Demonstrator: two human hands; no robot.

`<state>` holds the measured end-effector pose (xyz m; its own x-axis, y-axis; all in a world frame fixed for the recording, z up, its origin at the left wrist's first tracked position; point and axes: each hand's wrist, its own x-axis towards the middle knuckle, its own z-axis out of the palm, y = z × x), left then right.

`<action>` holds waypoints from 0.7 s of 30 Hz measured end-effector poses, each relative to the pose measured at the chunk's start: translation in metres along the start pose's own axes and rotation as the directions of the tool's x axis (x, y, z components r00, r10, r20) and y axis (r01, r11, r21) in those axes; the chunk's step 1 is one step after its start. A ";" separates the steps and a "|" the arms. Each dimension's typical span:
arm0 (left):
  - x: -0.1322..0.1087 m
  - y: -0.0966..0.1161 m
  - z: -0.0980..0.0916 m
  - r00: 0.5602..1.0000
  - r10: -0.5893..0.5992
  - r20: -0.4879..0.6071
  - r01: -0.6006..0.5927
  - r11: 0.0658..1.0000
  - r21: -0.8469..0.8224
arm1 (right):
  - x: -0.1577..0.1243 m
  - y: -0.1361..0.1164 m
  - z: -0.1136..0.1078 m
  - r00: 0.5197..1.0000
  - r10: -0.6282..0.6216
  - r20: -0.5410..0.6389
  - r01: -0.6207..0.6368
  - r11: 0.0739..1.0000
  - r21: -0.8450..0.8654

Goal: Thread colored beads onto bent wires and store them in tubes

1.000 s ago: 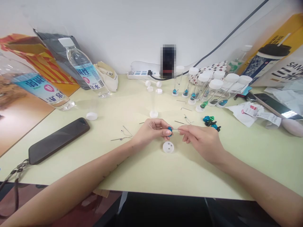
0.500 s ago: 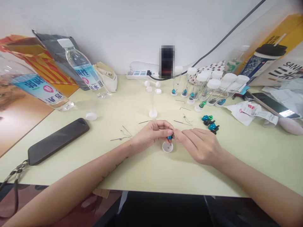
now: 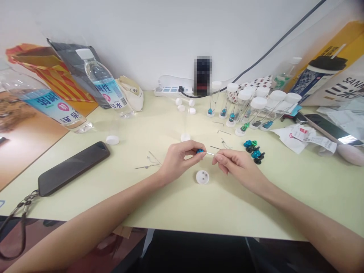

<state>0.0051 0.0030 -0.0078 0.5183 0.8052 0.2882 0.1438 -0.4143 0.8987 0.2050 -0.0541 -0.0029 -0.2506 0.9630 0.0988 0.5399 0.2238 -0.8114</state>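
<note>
Left hand: the left hand [image 3: 179, 157] is in the middle of the table [image 3: 170, 204]. Its thumb and finger are pinched tight on a blue bead [image 3: 200, 151], held a little above the table.
Right hand: the right hand [image 3: 237, 163] is just to the right. Its thumb and finger are pressed together on a thin metal pin [image 3: 209, 153].
Pin: it lies level between the two hands, and its left end meets the bead.
Where the bead is: between the hands, a bit farther away than the round white cap [image 3: 202, 176], and not touching it.
White cap: it lies flat on the table, near the fingers, with two small dark dots on top.
What changed: half a second ago the two hands touched each other, low over the cap, and the pin was hidden. Now the hands have pulled apart and lifted, and the pin shows in the gap. The cap has stayed in its place.
Right side: a small heap of beads [image 3: 254, 148], blue, green and black, lies near the right hand.
Far right: clear tubes [image 3: 257, 108] with white lids lean together, with beads inside.
Left side: loose pins [image 3: 148, 163] lie near the left hand, and a black phone [image 3: 74, 168] lies farther left.
</note>
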 end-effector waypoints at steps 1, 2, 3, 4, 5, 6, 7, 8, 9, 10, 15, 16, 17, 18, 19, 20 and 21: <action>0.000 0.000 0.000 1.000 0.029 -0.002 -0.029 0.999 0.042 | 0.000 0.000 0.000 1.000 -0.004 -0.002 0.004 1.000 0.007; -0.001 0.000 -0.001 0.999 0.052 0.000 -0.052 0.997 0.063 | 0.000 0.001 0.000 1.000 -0.023 -0.019 0.023 1.000 -0.005; -0.001 0.001 -0.001 0.998 0.070 0.004 -0.070 0.995 0.070 | -0.001 0.001 0.000 0.998 -0.055 -0.043 0.054 0.998 -0.027; -0.001 0.001 -0.002 0.996 0.084 0.009 -0.084 0.994 0.069 | -0.001 0.002 0.001 0.993 -0.098 -0.072 0.094 0.994 -0.053; -0.001 0.002 -0.002 0.996 0.092 0.014 -0.092 0.994 0.063 | -0.002 0.003 0.002 0.983 -0.149 -0.103 0.141 0.987 -0.083; -0.002 0.002 -0.002 0.995 0.093 0.019 -0.094 0.994 0.053 | -0.003 0.004 0.002 0.968 -0.209 -0.139 0.193 0.974 -0.122; -0.002 0.003 -0.002 0.996 0.085 0.024 -0.086 0.996 0.036 | -0.004 0.006 0.003 0.943 -0.280 -0.179 0.249 0.952 -0.180; -0.002 0.003 -0.002 0.997 0.066 0.029 -0.066 0.998 0.010 | -0.004 0.008 0.003 0.908 -0.359 -0.216 0.301 0.917 -0.260; -0.002 0.004 -0.001 0.999 0.035 0.035 -0.034 0.999 -0.032 | -0.005 0.009 0.003 0.864 -0.442 -0.239 0.346 0.868 -0.356; -0.002 0.004 -0.001 0.999 -0.005 0.045 0.009 0.996 -0.089 | -0.006 0.010 0.002 0.813 -0.527 -0.249 0.382 0.804 -0.456; 0.001 -0.001 0.002 0.954 -0.215 0.207 0.286 0.857 -0.428 | -0.009 0.002 -0.006 0.598 -0.800 -0.049 0.505 0.424 -0.752; 0.001 -0.003 0.002 0.938 -0.241 0.249 0.336 0.809 -0.483 | -0.009 -0.001 -0.008 0.571 -0.821 0.003 0.512 0.353 -0.783; 0.002 -0.005 0.002 0.922 -0.260 0.286 0.379 0.757 -0.532 | -0.010 -0.004 -0.010 0.547 -0.836 0.049 0.513 0.288 -0.809; 0.003 -0.006 0.001 0.909 -0.273 0.316 0.412 0.707 -0.575 | -0.010 -0.007 -0.012 0.524 -0.848 0.083 0.507 0.232 -0.830; 0.003 -0.008 0.001 0.898 -0.282 0.337 0.436 0.664 -0.607 | -0.011 -0.008 -0.012 0.505 -0.857 0.104 0.498 0.191 -0.846; 0.004 -0.009 0.001 0.892 -0.289 0.349 0.451 0.632 -0.630 | -0.011 -0.009 -0.013 0.495 -0.862 0.112 0.492 0.172 -0.854; 0.004 -0.010 0.000 0.888 -0.296 0.351 0.459 0.613 -0.643 | -0.012 -0.009 -0.012 0.497 -0.863 0.096 0.488 0.186 -0.853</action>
<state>0.0061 0.0103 -0.0154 0.7139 0.6887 -0.1266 -0.2163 0.3888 0.8956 0.2132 -0.0653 0.0101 -0.6672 0.2709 0.6939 0.6634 0.6397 0.3882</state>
